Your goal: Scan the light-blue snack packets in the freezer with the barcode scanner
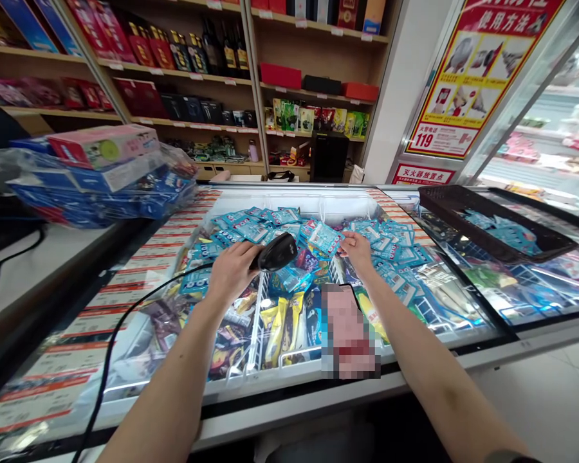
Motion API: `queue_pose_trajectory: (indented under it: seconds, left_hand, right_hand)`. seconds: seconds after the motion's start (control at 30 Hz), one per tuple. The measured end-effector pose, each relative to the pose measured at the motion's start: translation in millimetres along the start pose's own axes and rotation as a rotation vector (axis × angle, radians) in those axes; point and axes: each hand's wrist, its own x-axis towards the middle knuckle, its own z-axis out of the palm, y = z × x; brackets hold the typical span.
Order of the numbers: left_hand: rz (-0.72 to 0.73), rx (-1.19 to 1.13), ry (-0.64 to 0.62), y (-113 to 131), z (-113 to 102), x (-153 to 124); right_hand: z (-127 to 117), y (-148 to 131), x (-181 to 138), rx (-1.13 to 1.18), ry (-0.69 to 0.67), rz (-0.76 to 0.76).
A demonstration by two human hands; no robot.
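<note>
My left hand [234, 267] is wrapped round a black corded barcode scanner [277, 252], whose head points right. Pinched by its right edge in my right hand [356, 251] is a light-blue packet [324, 238] with printing on it. The scanner's head and the packet are close together but apart. Many similar blue packets lie spread on the freezer's glass top, in a left heap [251, 225] and a right heap [395, 241]. A phone [350, 334], blurred out in part, lies on the glass between my forearms.
Wrapped ice creams [284, 328] show in wire baskets under the glass. A dark tray [496, 225] holding blue packets rests at the right. Plastic-wrapped boxes [101, 173] are stacked at the left. The scanner's cable [110, 341] runs along the left side. Stocked shelves [174, 71] stand behind.
</note>
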Motion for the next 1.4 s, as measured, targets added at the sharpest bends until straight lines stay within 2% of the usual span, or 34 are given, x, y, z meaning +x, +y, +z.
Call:
queue_pose_trajectory:
  seconds: [0.2, 0.43, 0.7, 0.97, 1.2, 1.4]
  left_hand:
    - [0.055, -0.021, -0.037, 18, 8, 8]
    - [0.078, -0.010, -0.049, 33, 6, 15]
    - [0.049, -0.025, -0.077, 38, 1, 30]
    - [0.030, -0.050, -0.026, 44, 14, 24]
    - [0.058, -0.057, -0.039, 43, 13, 19]
    - [0.060, -0.055, -0.034, 43, 12, 17]
  right_hand:
    - [-2, 7, 3, -0.008, -0.007, -0.046]
    - [-4, 0, -2, 0.004, 0.033, -0.185]
    - [-7, 4, 0, -0.081, 0.087, -0.123]
    - [-9, 7, -1, -0.261, 0.221, -0.067]
    - [-6, 8, 0, -0.182, 0.143, -0.066]
    - [-6, 12, 1, -0.117, 0.146, -0.124]
